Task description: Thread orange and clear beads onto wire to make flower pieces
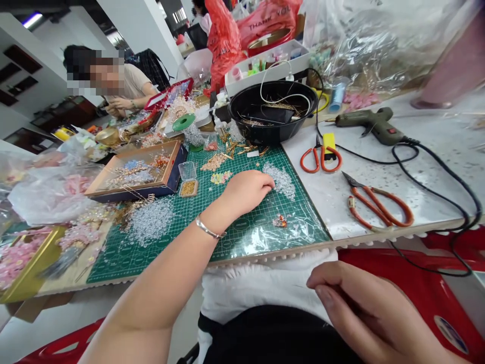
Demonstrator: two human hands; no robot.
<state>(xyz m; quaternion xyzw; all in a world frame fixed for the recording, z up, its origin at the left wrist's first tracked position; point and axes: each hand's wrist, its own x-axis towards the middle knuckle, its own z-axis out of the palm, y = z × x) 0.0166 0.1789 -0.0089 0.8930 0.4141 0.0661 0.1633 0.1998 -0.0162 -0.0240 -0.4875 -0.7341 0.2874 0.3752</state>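
Note:
My left hand (248, 191) reaches across the green cutting mat (242, 230), its fingers curled together at the edge of a pile of clear beads (281, 181). The fingertips are mostly hidden, so what they hold, if anything, does not show. Below the table edge, above my lap, is my right hand (364, 308). Its thumb and forefinger are drawn close together and the other fingers are curled; I cannot make out anything between them. On the mat in front lies a small orange and clear beaded piece (280, 221). Yellow flower pieces (221, 177) and peach pieces (213, 162) lie beyond my left hand.
Orange-handled pliers (379, 205), scissors (321, 157) and a corded glue gun (369, 124) lie right. A black bowl (273, 134) stands behind the mat. Leftward are an open bead case (188, 188), pale beads (150, 222) and a box (166, 174). A person (136, 83) sits far left.

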